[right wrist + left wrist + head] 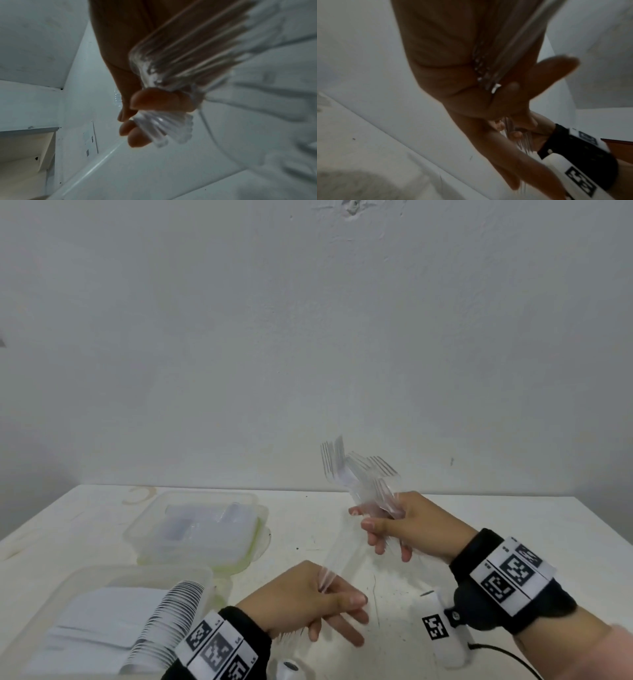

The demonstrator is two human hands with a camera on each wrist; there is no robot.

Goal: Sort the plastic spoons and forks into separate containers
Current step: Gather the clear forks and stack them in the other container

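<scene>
My right hand (383, 529) is raised over the white table (513, 525) and grips a fanned bunch of clear plastic forks (359, 474), tines up. Seen from the right wrist, their handles (171, 65) cross the palm under curled fingers. Lower down, my left hand (339, 601) pinches a second bundle of clear forks (334, 556) whose handles slant up toward the right hand. The left wrist view shows that bundle (510, 47) against the palm. A near clear container (68, 583) at bottom left holds a row of white spoons (171, 611). A far clear container (144, 518) holds blurred clear cutlery.
The two containers fill the table's left half. A white wrist camera (445, 631) with a black cable hangs under my right wrist, and another camera (289, 667) sits under the left. A plain wall (308, 337) stands right behind the table.
</scene>
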